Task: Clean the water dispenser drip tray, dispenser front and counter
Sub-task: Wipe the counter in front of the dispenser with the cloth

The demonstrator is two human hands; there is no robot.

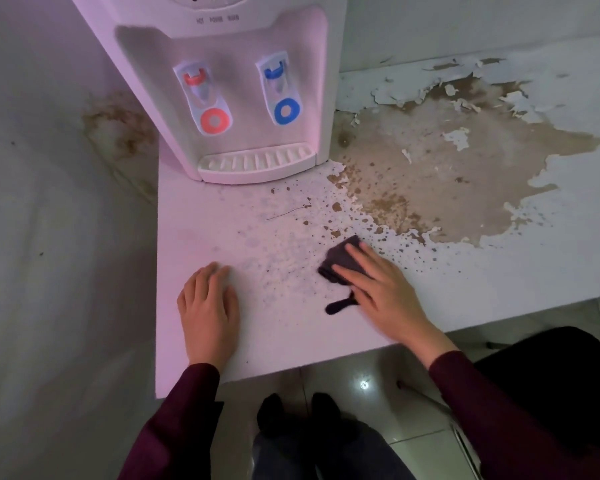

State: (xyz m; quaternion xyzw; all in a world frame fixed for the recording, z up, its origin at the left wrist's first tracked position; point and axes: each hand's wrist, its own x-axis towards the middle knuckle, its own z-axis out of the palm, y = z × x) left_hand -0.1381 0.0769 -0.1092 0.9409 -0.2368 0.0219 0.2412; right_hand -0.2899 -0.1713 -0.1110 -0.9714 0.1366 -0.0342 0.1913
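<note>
White laminate bench (291,334): left edge runs beside the wall, front edge lies just below both wrists; bare surface lies between the hands. White plastic water dispenser (229,81) stands at the back left corner; its slotted white drip tray (257,161) projects at the base. Coating right of the dispenser is peeled to a brown, flaky patch (447,168), speckled toward the front. Left hand (208,306) rests flat, grip apart, fingers relaxed. Right hand (378,289) presses a folded dark grey cloth (340,261) onto the speckles, fingers straight.
</note>
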